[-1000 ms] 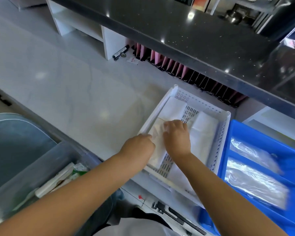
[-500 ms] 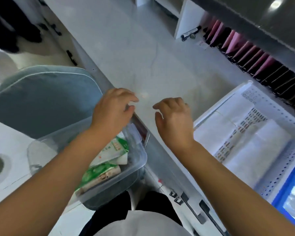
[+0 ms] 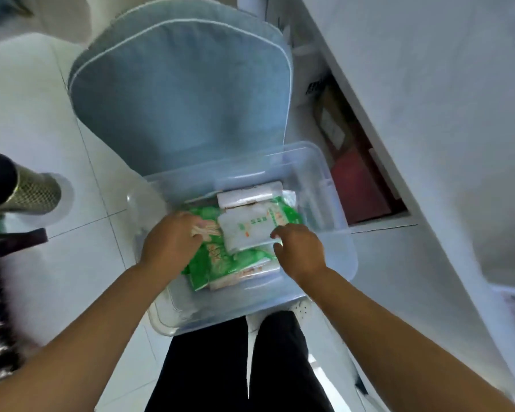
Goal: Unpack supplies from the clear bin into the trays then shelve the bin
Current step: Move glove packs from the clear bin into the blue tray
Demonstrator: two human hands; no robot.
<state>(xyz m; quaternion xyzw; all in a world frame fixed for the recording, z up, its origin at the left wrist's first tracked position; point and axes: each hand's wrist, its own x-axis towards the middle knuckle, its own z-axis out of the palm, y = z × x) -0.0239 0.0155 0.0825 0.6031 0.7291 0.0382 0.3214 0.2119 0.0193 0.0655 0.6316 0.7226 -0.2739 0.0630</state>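
Observation:
The clear bin [image 3: 347, 263] sits on the front of a blue chair seat, right below me. It holds green printed packets [image 3: 220, 267] and flat white packets, one white packet [image 3: 246, 233] lying on top. Both of my hands are inside the bin. My right hand [image 3: 302, 251] pinches the right edge of the top white packet between thumb and fingers. My left hand [image 3: 171, 239] rests curled on the green packets at that packet's left edge; its grip is hidden. The trays are out of view.
The blue chair cushion [image 3: 179, 93] fills the space behind the bin. The white desk [image 3: 428, 99] runs along the right, with a brown box [image 3: 332, 123] and a red item [image 3: 360, 185] in the opening beneath it. A metal mesh cylinder [image 3: 35, 191] stands on the tiled floor at left.
My view has swung from the white tray on the desk down to the clear bin. Both hands left the tray, crossed the desk edge and went into the bin onto the packets.

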